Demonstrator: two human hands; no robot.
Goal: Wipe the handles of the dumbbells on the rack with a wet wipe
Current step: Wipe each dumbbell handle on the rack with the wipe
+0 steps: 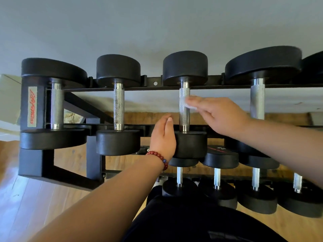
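Head view, we're looking down on the rack (35, 165), with four full dumbbells on the top tier. Right hand (220, 116) reaches in from the right to the third dumbbell (185, 67). The wet wipe (187, 103) sits at its fingertips, touching the right side of the knurled handle (184, 117), upper half. The fingers look pinched on the wipe; there's some blur there, so we can't call the exact grip

Left hand (163, 137) rests against the left side of the same dumbbell's near head. Its fingers are straight and released, pointing up toward the handle without touching it. There's a red bead bracelet (159, 155) on that wrist

The other top-tier handles are untouched by either hand. The lower row of dumbbells (216, 172) is below and nearer to us, partly hidden under the right forearm. There's a wooden floor (26, 198) under the rack and a grey wall (157, 23) behind it
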